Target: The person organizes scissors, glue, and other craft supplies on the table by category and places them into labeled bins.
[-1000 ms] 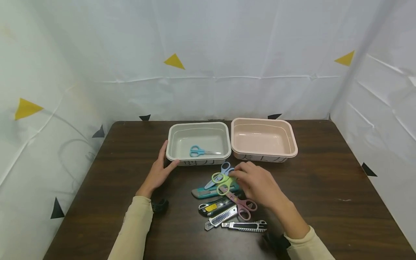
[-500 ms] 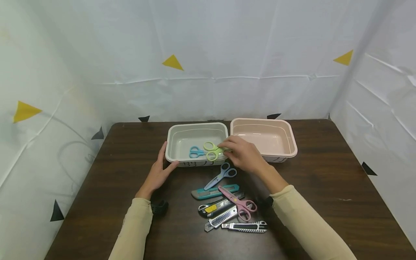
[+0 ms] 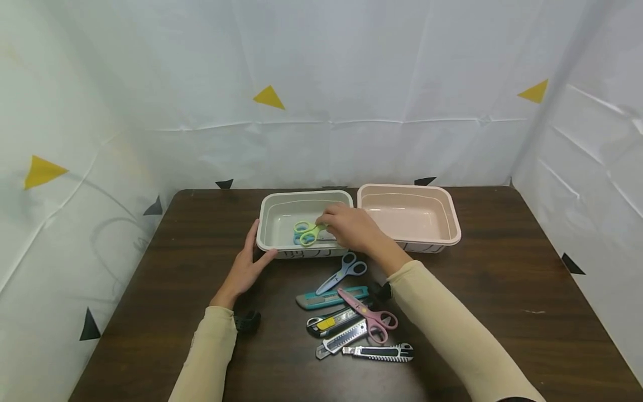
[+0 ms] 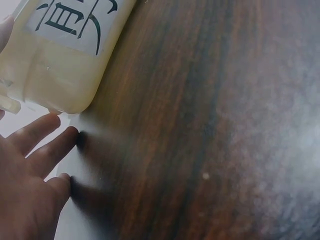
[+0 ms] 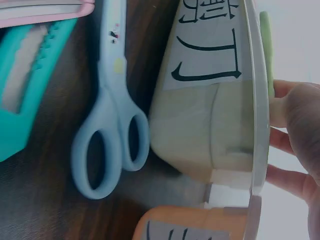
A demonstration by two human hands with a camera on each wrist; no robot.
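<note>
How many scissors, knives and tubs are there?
Scissors: 4 (green, teal, blue, pink)
Utility knives: 4 (teal, yellow, two silver)
Tubs: 2 (white, pink)
Total: 10

The head camera looks forward and down over the dark wooden table (image 3: 150, 290) from farther back, while both wrist cameras sit close beside the labelled pale grey-green plastic tray (image 3: 281, 212) (image 4: 65, 60) (image 5: 215, 115), which all three views share.

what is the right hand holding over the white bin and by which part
The right hand pinches the green scissors by the blade end, handles pointing left, inside the white bin. The left hand only rests against the bin's corner.
</note>
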